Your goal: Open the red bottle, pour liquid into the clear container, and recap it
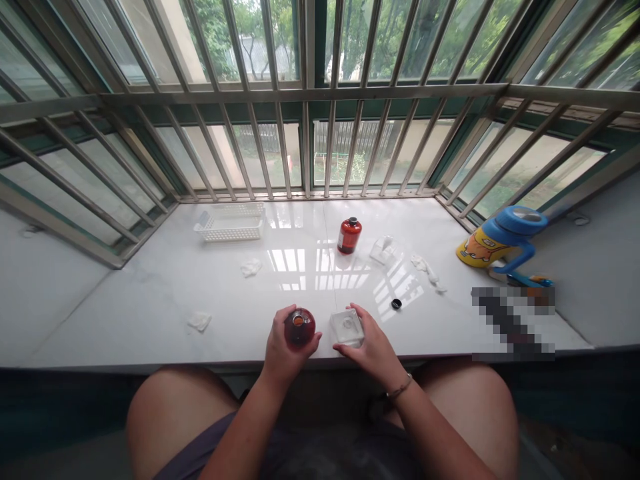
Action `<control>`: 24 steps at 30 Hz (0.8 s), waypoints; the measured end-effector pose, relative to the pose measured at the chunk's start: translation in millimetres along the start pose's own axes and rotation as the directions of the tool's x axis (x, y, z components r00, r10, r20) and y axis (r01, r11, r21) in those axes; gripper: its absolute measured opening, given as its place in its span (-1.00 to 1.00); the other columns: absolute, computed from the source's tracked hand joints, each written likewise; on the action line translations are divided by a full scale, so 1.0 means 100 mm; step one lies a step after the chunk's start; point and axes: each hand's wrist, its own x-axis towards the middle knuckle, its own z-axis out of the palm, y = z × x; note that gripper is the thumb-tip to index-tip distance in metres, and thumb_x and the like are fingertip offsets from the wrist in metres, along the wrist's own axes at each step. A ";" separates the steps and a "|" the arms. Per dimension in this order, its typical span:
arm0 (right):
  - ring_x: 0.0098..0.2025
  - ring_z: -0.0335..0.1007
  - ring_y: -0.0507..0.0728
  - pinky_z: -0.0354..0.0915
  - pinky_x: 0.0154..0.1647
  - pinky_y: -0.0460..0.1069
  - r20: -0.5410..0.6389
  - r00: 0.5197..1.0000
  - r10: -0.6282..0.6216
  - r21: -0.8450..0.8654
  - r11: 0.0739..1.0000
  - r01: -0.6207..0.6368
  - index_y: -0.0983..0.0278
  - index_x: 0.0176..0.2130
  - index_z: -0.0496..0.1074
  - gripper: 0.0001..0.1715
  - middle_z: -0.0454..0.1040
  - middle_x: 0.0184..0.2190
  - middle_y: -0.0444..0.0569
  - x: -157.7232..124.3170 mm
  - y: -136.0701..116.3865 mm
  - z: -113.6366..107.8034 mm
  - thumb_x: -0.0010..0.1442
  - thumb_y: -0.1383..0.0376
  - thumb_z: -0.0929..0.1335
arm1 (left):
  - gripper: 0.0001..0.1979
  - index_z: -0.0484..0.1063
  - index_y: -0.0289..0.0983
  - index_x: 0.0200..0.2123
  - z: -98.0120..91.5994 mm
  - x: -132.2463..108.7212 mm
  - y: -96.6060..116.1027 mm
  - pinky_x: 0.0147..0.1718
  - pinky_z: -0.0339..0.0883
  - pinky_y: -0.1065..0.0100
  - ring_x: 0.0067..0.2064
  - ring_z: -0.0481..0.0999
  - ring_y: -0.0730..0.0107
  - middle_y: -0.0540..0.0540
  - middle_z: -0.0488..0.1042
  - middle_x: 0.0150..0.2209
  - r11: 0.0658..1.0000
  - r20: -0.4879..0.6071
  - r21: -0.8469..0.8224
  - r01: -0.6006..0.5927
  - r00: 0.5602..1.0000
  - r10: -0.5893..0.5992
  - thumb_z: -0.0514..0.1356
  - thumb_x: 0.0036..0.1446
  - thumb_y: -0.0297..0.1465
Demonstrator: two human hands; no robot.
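Observation:
My left hand (283, 343) wraps round a dark amber bottle (300, 337) whose mouth is uncapped. In my right hand (373, 343) is a clear, square, glass-like piece with a round mark in its middle, perhaps a bottle (345, 327). The two held things are side by side, apart, near the counter's front edge. A small black cap (397, 304) lies on the counter to the right of my right hand. Farther back stands a red-amber bottle (349, 237) with a black cap on it. Right of that sits another clear square piece (384, 251).
On the white counter (150, 293), a white plastic basket (233, 223) sits at the back left. Crumpled tissues (251, 267) lie about. A blue and yellow flask (500, 237) leans at the right, near a pixelated patch. Metal window bars (307, 153) bound the back.

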 end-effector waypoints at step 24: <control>0.37 0.41 0.43 0.46 0.31 0.30 -0.183 0.976 0.117 0.076 0.992 -0.104 0.19 0.43 0.13 0.14 0.39 0.36 0.25 -0.18 -0.12 0.27 0.11 -0.02 0.62 | -0.28 0.31 -0.14 0.30 -0.09 -0.05 0.13 0.12 0.61 0.09 0.12 0.62 0.07 -0.19 0.50 0.14 0.999 0.090 0.008 -0.041 0.995 0.040 0.50 0.15 -0.22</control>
